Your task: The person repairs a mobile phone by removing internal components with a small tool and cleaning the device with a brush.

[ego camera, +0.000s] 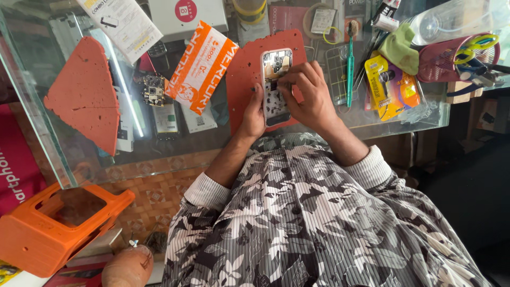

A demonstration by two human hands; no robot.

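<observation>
Red mat (244,69) on the glass surface (372,119) carries an opened phone (275,85). Left hand (254,114) is clamped on its lower edge; right hand (311,93) pinches a small part inside. It seems wise to keep the phone flat and press gently.

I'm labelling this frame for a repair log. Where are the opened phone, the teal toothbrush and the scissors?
Phone (276,101): head view, on its exposed inner back below the fingers.
Toothbrush (350,74): head view, on the middle of its teal handle.
Scissors (481,42): head view, on the yellow-green handle loop in the pink basket.
</observation>
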